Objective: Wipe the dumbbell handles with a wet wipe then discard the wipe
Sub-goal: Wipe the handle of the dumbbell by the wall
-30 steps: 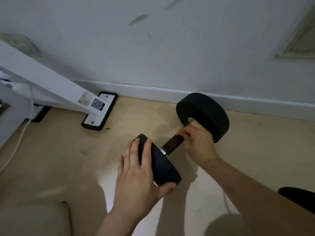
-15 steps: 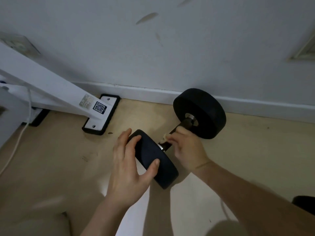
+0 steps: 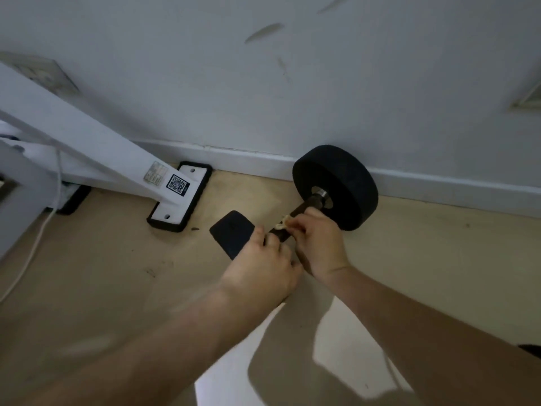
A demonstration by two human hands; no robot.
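A black dumbbell (image 3: 336, 183) lies on the beige floor close to the wall, its far weight near the skirting board. My left hand (image 3: 263, 268) is clamped over the near weight (image 3: 231, 234) and hides most of it. My right hand (image 3: 319, 241) is closed around the dark handle (image 3: 304, 210), pinching a small crumpled wet wipe (image 3: 282, 224) against the bar. Only a short stretch of the handle shows between my fingers and the far weight.
A white slanted frame leg (image 3: 87, 142) ends in a black-edged foot plate (image 3: 181, 200) left of the dumbbell. A white cable (image 3: 32, 253) runs across the floor at far left. The white wall and skirting board (image 3: 439, 183) stand just behind. A dark object (image 3: 531, 350) sits at the right edge.
My left hand has slid further over the near weight, covering it. My right hand with the wipe has moved along the handle, and the dumbbell sits nearer the wall.
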